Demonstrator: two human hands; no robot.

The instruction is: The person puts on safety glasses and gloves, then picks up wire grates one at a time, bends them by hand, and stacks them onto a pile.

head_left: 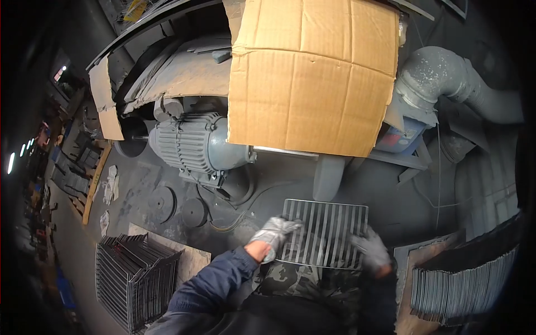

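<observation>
Looking down from the head view, the only view, we have one wire rack (325, 233) up in front of the body, and it seems to be mid-handling, one piece out of many. Over to the left, a stack of dark racks (137, 279) sits on a board; over to the right, a tightly packed stack of grey racks (463, 285), or what look like racks. Which pile is finished and which is waiting? No telling from here, so the count done and the count left stay anyone's guess; this one, at least, isn't set down on either pile. Now to the hands: the gloved left hand (274, 233) has its fingers curled around the rack's left side, a clear grasp. The gloved right hand (372, 250) is at the lower right edge, badly blurred, and whether it's gripping or merely steadying can't be made out. So the rack lies between the two, its near edge above the camouflage trousers (290, 277), its far edge right by the grey upright piece (328, 177) below the cardboard (315, 78); contact there is too close to call.
</observation>
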